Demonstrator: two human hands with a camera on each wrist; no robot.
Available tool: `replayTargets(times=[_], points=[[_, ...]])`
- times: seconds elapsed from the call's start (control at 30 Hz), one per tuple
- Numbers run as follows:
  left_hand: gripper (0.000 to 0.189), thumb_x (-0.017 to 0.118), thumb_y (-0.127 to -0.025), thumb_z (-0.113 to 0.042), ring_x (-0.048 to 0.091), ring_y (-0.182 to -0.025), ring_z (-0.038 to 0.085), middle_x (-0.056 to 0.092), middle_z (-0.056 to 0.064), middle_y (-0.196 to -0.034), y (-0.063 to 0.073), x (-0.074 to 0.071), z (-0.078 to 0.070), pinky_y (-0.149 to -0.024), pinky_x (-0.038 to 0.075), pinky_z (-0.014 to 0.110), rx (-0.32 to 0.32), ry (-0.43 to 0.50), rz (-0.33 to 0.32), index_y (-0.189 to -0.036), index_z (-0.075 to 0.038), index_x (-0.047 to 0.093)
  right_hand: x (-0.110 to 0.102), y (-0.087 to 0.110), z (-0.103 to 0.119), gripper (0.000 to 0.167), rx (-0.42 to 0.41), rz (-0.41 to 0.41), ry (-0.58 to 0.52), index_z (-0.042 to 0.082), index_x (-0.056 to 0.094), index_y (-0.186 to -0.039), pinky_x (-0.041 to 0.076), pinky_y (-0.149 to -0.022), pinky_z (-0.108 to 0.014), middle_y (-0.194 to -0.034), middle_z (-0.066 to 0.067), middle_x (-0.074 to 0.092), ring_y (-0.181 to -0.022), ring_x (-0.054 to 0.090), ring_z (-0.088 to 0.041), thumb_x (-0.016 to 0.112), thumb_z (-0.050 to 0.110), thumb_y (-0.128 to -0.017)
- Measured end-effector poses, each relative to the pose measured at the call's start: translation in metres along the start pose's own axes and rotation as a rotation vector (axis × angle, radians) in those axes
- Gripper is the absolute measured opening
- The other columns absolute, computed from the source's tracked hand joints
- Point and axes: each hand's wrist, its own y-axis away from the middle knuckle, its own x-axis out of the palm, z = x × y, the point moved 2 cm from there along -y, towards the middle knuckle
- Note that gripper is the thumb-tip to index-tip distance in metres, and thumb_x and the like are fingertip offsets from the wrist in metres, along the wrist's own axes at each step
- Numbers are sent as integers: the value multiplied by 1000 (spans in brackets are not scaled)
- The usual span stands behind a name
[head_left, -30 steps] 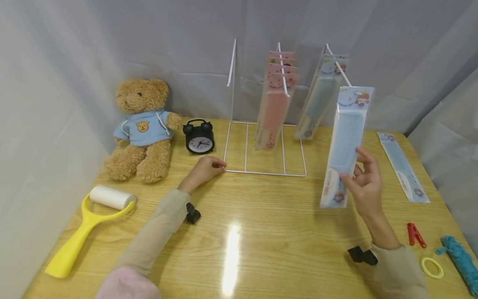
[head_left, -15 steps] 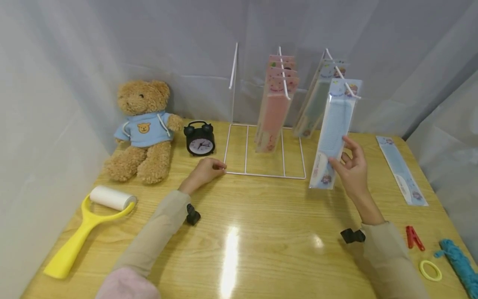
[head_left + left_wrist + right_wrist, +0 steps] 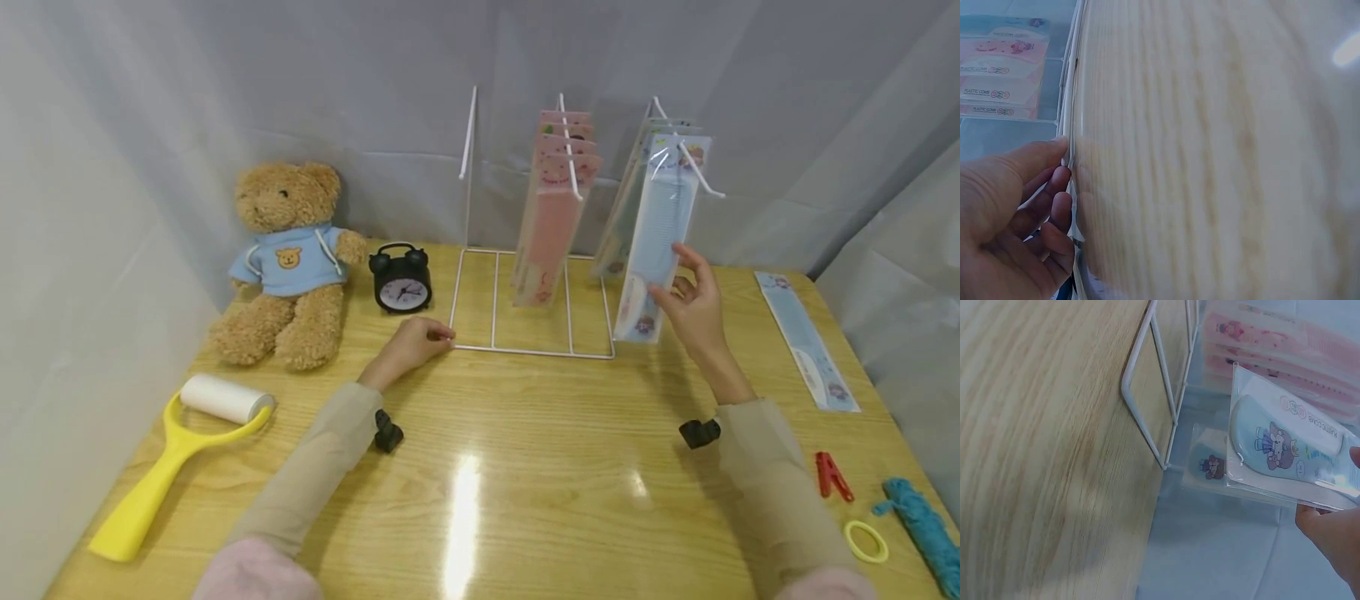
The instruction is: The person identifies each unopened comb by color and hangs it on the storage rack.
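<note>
A packaged blue comb [image 3: 660, 225] hangs tilted on the right prong of the white wire rack [image 3: 540, 353], the prong's tip sticking out in front of its header. My right hand [image 3: 697, 312] pinches the packet's right edge low down, thumb in front. In the right wrist view the lower end of this comb packet [image 3: 1291, 437] shows large, with another blue packet [image 3: 1207, 465] behind it. My left hand [image 3: 408, 346] pinches the rack's front left corner; the left wrist view shows thumb and forefinger [image 3: 1054, 153] on the wire.
Several pink comb packets [image 3: 555, 225] hang on the middle prong; the left prong [image 3: 468, 133] is bare. Another blue comb packet [image 3: 806, 342] lies at right. Around stand a teddy bear [image 3: 288, 267], alarm clock [image 3: 402, 279], yellow-handled roller [image 3: 161, 467], red clip [image 3: 832, 477], yellow ring [image 3: 866, 542] and blue yarn [image 3: 926, 525].
My right hand has carried the blue comb packet back and to the left, and its header has slid further along the right prong. The left hand stays at the rack's corner.
</note>
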Motion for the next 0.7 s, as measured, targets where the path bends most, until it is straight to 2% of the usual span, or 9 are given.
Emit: replayTargets(times=[0.17, 0.37, 0.53, 0.7], points=[[25, 64, -91, -12, 62, -101, 29, 68, 18, -108, 1, 0, -1, -90, 49, 40, -9, 12, 4, -111, 2, 68, 1, -9, -5, 58, -1, 53, 55, 2, 41, -135, 48, -71, -11, -113, 0, 41, -87, 54, -8, 53, -22, -83], [25, 63, -91, -12, 61, -102, 29, 68, 17, -109, 1, -1, -1, -91, 49, 41, -22, 18, 6, -112, 2, 68, 1, -15, -15, 55, -1, 69, 166, -7, 37, -134, 46, -77, -13, -107, 0, 49, -91, 53, -8, 56, -20, -83], [25, 63, -91, -11, 61, -103, 29, 68, 18, -109, 1, -1, -2, -92, 49, 40, -20, 22, 8, -111, 3, 68, -3, -18, -25, 55, 33, 106, 248, -9, 34, -134, 45, -79, -13, -107, -5, 48, -94, 51, -9, 57, -16, -85], [25, 63, -91, -11, 61, -103, 30, 68, 18, -109, 1, -1, -2, -92, 48, 41, -19, 20, 6, -112, 3, 68, -9, -20, -33, 55, 74, 145, 308, -6, 36, -136, 42, -81, -15, -114, -8, 46, -98, 48, -7, 59, -10, -87]])
